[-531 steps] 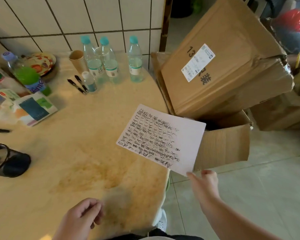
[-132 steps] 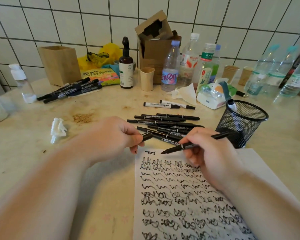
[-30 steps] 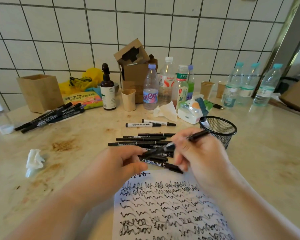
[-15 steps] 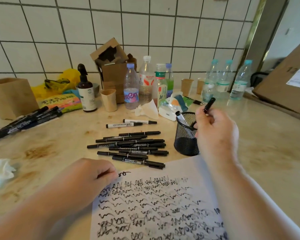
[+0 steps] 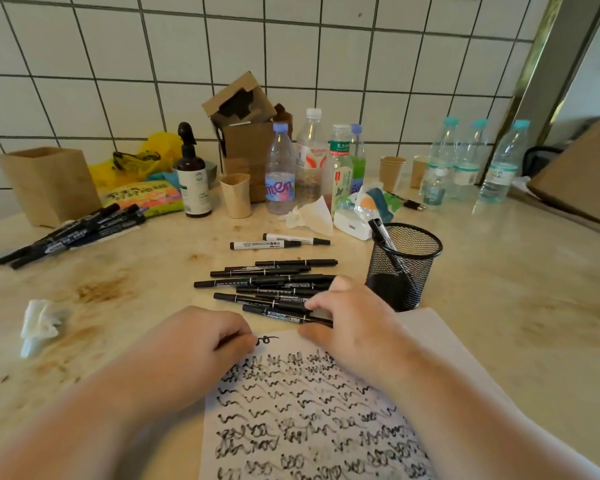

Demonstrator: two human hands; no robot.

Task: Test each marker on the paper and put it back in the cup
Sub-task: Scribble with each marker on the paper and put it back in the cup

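**Right hand reaching for the next marker in the pile**

Head view: The right hand is settling over the near end of the pile of black markers, thumb and forefinger spread narrowly around the nearest marker; whether they are already gripping it cannot be told. The left hand is resting curled on the top left corner of the paper, apparently pinning it down; whether it is holding anything cannot be told. The paper is lying on the table, already crowded with scribbles, with a small loop of ink at its top edge. The mesh cup is standing just beside the right hand, with one marker leaning inside.

To do this well, the fingers should be pinching one barrel alone, lifting it clear without rolling its neighbours, and aiming for the bare strip along the paper's top.

Beyond the pile, two white-barrelled markers, a crumpled tissue, bottles and paper cups are crowding the back; nothing is blocking the cup.
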